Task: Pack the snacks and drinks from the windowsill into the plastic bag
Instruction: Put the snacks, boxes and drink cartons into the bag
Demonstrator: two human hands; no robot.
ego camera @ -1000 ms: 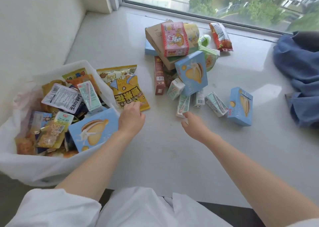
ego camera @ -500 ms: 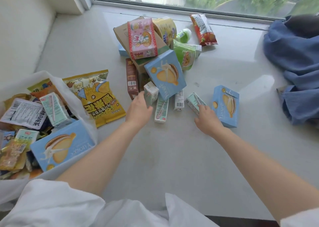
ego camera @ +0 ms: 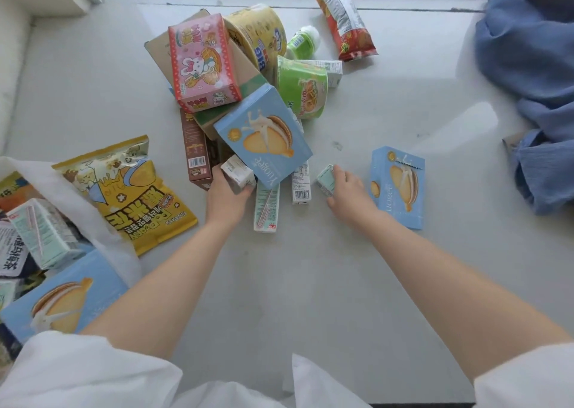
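Gripping one small drink carton (ego camera: 237,170) in the left hand (ego camera: 224,199) and another (ego camera: 326,180) in the right hand (ego camera: 349,194), the person should lift both straight clear of the leaning blue box (ego camera: 262,134) before swinging them to the plastic bag (ego camera: 77,196) at left.

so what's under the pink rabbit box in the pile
The pink rabbit box lies on a tilted brown cardboard box; the yellow tub is behind it. Anything beneath the cardboard is hidden.

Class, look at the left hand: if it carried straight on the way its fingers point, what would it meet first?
The left hand, already gripping a small white drink carton, would probably meet the tilted light-blue biscuit box first, though depth is unclear.
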